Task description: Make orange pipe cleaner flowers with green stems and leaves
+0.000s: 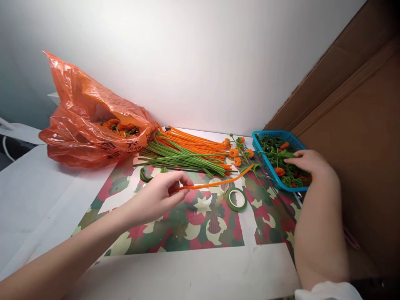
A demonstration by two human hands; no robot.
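My left hand (168, 189) is closed around one end of an orange pipe cleaner (215, 183), whose far end bends upward to the right. At the right, my right hand (308, 161) reaches over the rim of a blue plastic basket (268, 166), its fingers pinched at a light green leaf-like piece (289, 154). Green stems and leaves (271, 146) fill that basket, along with a few orange pieces (280, 171). A roll of green tape (236, 199) lies flat below the pipe cleaner's free end.
Behind my left hand lie bundles of green pipe cleaners (187, 160) and orange pipe cleaners (193, 139). Orange flowers on green stems (234, 153) rest beside the basket. An orange plastic bag (93, 121) holding orange flowers stands left. A cardboard panel (353, 108) rises at right.
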